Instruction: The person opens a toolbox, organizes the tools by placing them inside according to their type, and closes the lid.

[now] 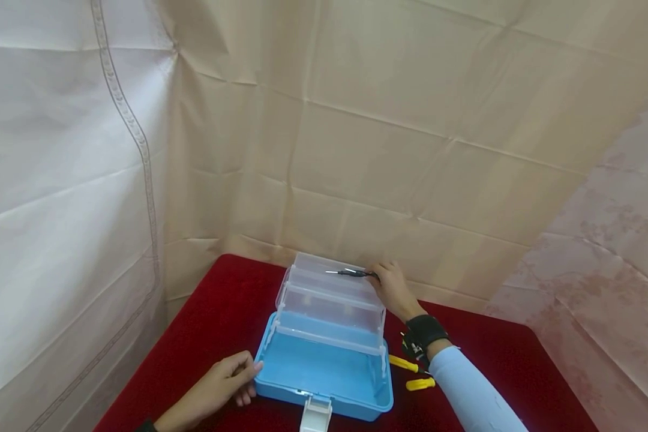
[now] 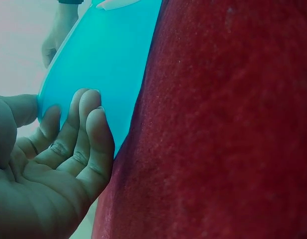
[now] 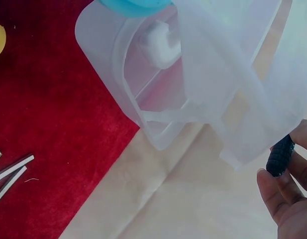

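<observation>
Toolbox (image 1: 281, 394), one, against left hand (image 1: 228, 382); black handle (image 3: 280, 157) in right (image 1: 393, 287); yellow handles (image 1: 403, 363), two

The box base (image 1: 318, 363) is blue (the cloth (image 1: 221, 312) red).

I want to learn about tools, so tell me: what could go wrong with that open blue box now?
The dark tool might slip, because the right hand holds it near one end, by the clear trays.

Those trays stand raised in steps, so a bump could perhaps swing them and catch the fingers.

The yellow-handled tools lie loose beside the blue box, close to the right sleeve, which might nudge them.
</observation>
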Demonstrator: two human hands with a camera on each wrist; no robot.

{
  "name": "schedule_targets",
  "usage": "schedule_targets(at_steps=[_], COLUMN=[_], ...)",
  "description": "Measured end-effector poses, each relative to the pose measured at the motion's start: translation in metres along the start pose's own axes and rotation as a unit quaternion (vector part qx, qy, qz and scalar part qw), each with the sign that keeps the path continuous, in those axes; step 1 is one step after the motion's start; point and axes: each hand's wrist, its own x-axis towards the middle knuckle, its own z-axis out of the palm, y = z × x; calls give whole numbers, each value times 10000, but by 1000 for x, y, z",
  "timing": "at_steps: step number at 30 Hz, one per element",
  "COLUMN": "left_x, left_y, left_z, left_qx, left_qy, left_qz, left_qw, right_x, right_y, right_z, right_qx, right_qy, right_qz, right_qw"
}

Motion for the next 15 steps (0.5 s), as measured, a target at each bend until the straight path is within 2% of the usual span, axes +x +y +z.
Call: schedule_targets(at_steps=[15], left_x=[0], left_y=[2], left_z=[0], left_qx=[-95], left_qy=[23], left_qz=[-24], left_qw=[9999], right_x=[4], right_y=[-4], right_z=[6], right_qx=[122], right_qy=[-149], right_qz=[-131], right_qw=[9997])
